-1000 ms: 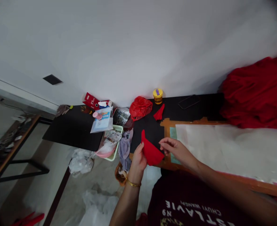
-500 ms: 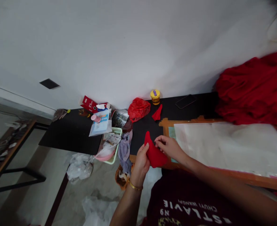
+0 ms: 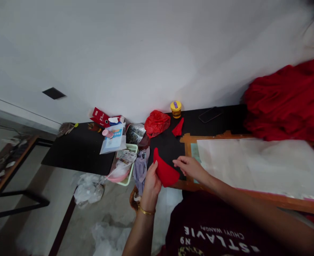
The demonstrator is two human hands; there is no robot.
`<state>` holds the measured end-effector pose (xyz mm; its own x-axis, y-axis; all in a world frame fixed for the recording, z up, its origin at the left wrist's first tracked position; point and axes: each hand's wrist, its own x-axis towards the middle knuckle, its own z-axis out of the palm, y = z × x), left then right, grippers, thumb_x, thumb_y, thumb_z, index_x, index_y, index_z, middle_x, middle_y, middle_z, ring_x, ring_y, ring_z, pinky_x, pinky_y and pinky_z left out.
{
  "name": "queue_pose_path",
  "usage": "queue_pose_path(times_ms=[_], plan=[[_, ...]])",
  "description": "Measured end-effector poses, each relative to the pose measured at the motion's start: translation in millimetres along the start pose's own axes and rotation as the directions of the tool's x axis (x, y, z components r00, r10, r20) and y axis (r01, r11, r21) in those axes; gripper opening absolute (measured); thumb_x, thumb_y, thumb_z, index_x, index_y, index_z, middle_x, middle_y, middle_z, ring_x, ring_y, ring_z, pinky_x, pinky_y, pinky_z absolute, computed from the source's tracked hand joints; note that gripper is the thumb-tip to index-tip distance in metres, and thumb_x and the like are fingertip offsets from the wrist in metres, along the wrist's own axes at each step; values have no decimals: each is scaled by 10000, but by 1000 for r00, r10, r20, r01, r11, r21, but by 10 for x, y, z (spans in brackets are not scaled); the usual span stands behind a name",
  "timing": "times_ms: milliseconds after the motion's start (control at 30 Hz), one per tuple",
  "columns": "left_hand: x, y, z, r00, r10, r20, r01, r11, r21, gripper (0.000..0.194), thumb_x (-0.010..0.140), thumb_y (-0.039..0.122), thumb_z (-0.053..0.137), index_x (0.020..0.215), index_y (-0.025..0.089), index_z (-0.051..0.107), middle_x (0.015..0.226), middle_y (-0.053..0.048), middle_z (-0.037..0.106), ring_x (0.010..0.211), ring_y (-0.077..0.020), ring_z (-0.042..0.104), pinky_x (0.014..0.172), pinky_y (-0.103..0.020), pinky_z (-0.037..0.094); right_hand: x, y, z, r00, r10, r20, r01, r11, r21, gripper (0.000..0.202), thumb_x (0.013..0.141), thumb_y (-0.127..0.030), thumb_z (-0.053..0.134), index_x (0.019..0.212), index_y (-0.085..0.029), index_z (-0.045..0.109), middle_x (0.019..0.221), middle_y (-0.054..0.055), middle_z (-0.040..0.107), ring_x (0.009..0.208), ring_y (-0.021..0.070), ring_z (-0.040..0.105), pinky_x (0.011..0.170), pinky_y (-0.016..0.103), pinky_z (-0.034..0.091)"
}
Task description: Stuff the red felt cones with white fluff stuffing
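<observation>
A curved, pointed piece of red cloth (image 3: pixel 166 171) is gripped at its left edge by my left hand (image 3: pixel 152 179), with the thumb on top. My right hand (image 3: pixel 190 167) is just right of the cloth, apart from it, with thumb and fingertips pinched together. Whatever may be between those fingertips is too small to make out. A smaller red cloth piece (image 3: pixel 178 128) lies on the black table (image 3: pixel 163 145) beyond my hands.
A yellow-lidded jar (image 3: pixel 176 109), a red plastic bag (image 3: pixel 157 123) and a phone (image 3: pixel 210 114) lie along the wall. White sheeting (image 3: pixel 253 163) covers the board at right, below a red fabric heap (image 3: pixel 287 103). At left are a green basket (image 3: pixel 131 170) and a black tabletop (image 3: pixel 79 153).
My left hand has moved left with the red cloth, which now shows wider. My right hand has shifted slightly left, and a gap has opened between it and the cloth.
</observation>
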<state>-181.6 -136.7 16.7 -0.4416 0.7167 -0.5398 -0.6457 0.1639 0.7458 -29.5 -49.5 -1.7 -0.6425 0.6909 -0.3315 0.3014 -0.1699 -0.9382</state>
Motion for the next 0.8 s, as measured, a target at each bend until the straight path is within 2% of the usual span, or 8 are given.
queue_pose_path(times_ms=[100, 200, 267, 333, 467, 600, 700, 800], plan=[[68, 51, -110, 996, 46, -74, -42, 997, 63, 233, 771, 368, 702, 975, 256, 707, 1098, -59, 738, 1072, -265, 659, 944, -394, 512, -27, 180, 92, 984, -113, 136, 158, 907, -389, 246, 863, -176, 537, 1033, -202, 713, 919, 70, 733, 802, 191, 679, 722, 281, 502], [234, -79, -225, 987, 96, -128, -64, 970, 234, 283, 735, 369, 734, 981, 234, 696, 1003, -61, 748, 984, -251, 682, 912, -394, 518, -62, 365, 57, 970, -116, 215, 215, 822, -527, 649, 786, -84, 587, 1416, -215, 502, 1351, 143, 597, 1132, 262, 635, 938, 348, 484], [374, -262, -244, 989, 133, -72, -91, 903, 420, 306, 717, 379, 746, 959, 200, 694, 930, -60, 737, 905, -238, 682, 877, -374, 516, -90, 509, -85, 978, -105, 181, 186, 836, -517, 649, 809, -124, 595, 1444, -177, 470, 1390, 169, 570, 1200, 281, 603, 992, 365, 468], [518, -479, -177, 985, 171, -4, -137, 803, 580, 287, 696, 339, 762, 925, 186, 685, 873, -54, 719, 849, -231, 672, 855, -359, 501, -150, 692, -302, 989, -92, 112, 137, 852, -506, 531, 841, -151, 567, 1372, -164, 552, 1329, 163, 626, 1172, 278, 623, 997, 369, 471], [825, -859, 193, 981, 192, 37, -153, 634, 758, 262, 665, 178, 759, 907, 198, 663, 896, -64, 717, 905, -241, 665, 889, -350, 455, -453, 1151, -800, 998, 39, -56, -60, 884, -465, 406, 833, -179, 557, 1225, -166, 662, 1192, 128, 715, 1000, 246, 693, 926, 360, 513], [1171, -1119, 670, 988, 155, 12, -107, 625, 774, 241, 647, 105, 738, 825, 213, 618, 811, -62, 694, 1009, -293, 652, 920, -375, 418, -946, 1520, -1278, 960, 132, -245, -228, 879, -419, 312, 834, -237, 566, 1103, -182, 714, 1030, 91, 766, 882, 232, 711, 851, 354, 546], [1349, -1297, 1010, 994, 109, 19, -89, 682, 726, 233, 667, 120, 724, 824, 214, 579, 750, -37, 655, 1019, -304, 645, 898, -385, 423, -1289, 1672, -1698, 884, 186, -430, -356, 863, -358, 270, 871, -273, 526, 1063, -215, 707, 950, 54, 766, 750, 200, 703, 754, 335, 570], [1357, -1478, 1343, 993, 28, 115, -93, 787, 609, 252, 702, 176, 719, 910, 208, 581, 766, -14, 642, 913, -246, 662, 851, -352, 458, -1517, 1780, -2179, 745, 191, -639, -469, 831, -299, 362, 895, -256, 468, 1212, -166, 618, 1154, 136, 690, 816, 219, 693, 806, 387, 562]])
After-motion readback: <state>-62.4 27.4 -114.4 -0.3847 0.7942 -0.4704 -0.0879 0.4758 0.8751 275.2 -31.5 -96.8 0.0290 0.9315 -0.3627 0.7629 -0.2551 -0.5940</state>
